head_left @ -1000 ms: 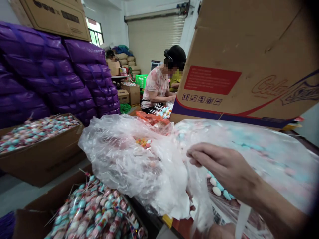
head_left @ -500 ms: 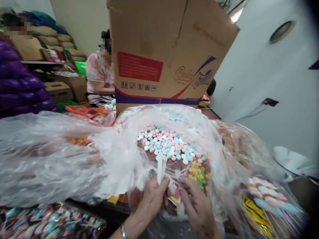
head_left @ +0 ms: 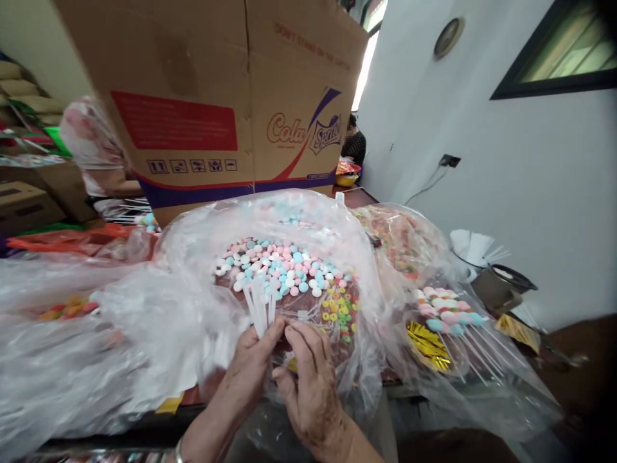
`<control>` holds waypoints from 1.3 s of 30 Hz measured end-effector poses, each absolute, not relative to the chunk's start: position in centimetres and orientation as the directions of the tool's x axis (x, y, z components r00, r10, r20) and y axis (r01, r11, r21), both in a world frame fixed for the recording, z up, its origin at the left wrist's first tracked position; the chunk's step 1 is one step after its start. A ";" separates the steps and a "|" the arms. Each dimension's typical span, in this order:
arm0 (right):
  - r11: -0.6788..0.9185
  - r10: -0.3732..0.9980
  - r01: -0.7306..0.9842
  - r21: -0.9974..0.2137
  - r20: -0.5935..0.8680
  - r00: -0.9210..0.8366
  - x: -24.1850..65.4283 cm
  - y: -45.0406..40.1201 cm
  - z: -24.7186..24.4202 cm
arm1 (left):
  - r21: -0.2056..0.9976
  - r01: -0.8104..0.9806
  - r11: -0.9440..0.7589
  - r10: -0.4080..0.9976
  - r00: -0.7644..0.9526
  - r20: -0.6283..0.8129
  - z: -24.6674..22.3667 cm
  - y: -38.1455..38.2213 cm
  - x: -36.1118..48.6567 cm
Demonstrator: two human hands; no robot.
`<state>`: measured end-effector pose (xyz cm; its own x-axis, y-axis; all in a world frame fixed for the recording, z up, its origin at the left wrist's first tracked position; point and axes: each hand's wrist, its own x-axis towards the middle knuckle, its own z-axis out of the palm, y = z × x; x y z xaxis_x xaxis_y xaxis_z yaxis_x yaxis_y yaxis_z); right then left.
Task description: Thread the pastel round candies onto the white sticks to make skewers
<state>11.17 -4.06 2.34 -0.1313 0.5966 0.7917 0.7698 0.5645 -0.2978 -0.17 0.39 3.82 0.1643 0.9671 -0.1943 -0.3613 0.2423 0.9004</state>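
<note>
My left hand (head_left: 255, 360) is closed around a fan of narrow white plastic strips (head_left: 260, 305), which point up and away from me. Close against it on the right is my right hand (head_left: 308, 370), its fingers bent and its thumb apart from them, with nothing visible in its grasp. Between and below the hands, a bit of a small printed packet (head_left: 292, 364) shows, mostly hidden. Just beyond lie pink, white and light blue round candies (head_left: 284, 267) on a clear plastic bag (head_left: 369, 308). Yellow, green and orange ring candies (head_left: 340, 312) lie to their right.
A large cardboard box (head_left: 193, 58) stands behind the candies. Crumpled clear plastic (head_left: 120, 334) spreads at left. At right are candy skewers (head_left: 446, 308), gold twist ties (head_left: 429, 344) and a dark pot (head_left: 499, 286). A person (head_left: 101, 151) is behind the box at left.
The view has swung right, so the box and candies appear further left. The white strips are more spread out. My right hand has come closer to my left, and the packet is more hidden.
</note>
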 end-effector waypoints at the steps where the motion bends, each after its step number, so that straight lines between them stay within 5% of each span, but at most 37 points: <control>1: 0.563 0.598 0.772 -0.295 0.790 -0.135 11.2 -4.0 2.4 | 0.891 -0.379 0.249 0.966 0.158 -0.203 4.0 0.5 -0.1; 6: 0.570 0.585 0.769 -0.289 0.800 -0.134 11.3 -3.5 2.5 | 0.823 -0.491 0.285 0.958 0.142 -0.248 4.8 0.7 -0.1; 14: 0.571 0.531 0.765 -0.298 0.844 -0.067 11.3 -2.6 3.8 | 0.554 -0.767 0.325 0.891 0.051 -0.452 6.8 0.6 2.1; 25: 0.501 0.575 0.766 -0.403 0.816 0.053 12.7 -1.8 2.6 | 0.627 -0.698 0.346 0.889 0.030 -0.458 7.3 -0.9 4.3; 36: 0.519 0.577 0.759 -0.394 0.816 0.029 13.0 -1.5 2.1 | 0.545 -0.715 0.437 0.858 0.150 -0.492 5.5 0.4 4.2; 39: 0.546 0.616 0.727 -0.416 0.787 -0.012 13.7 -1.1 1.9 | 0.609 -0.662 0.437 0.881 0.177 -0.439 5.3 0.3 4.1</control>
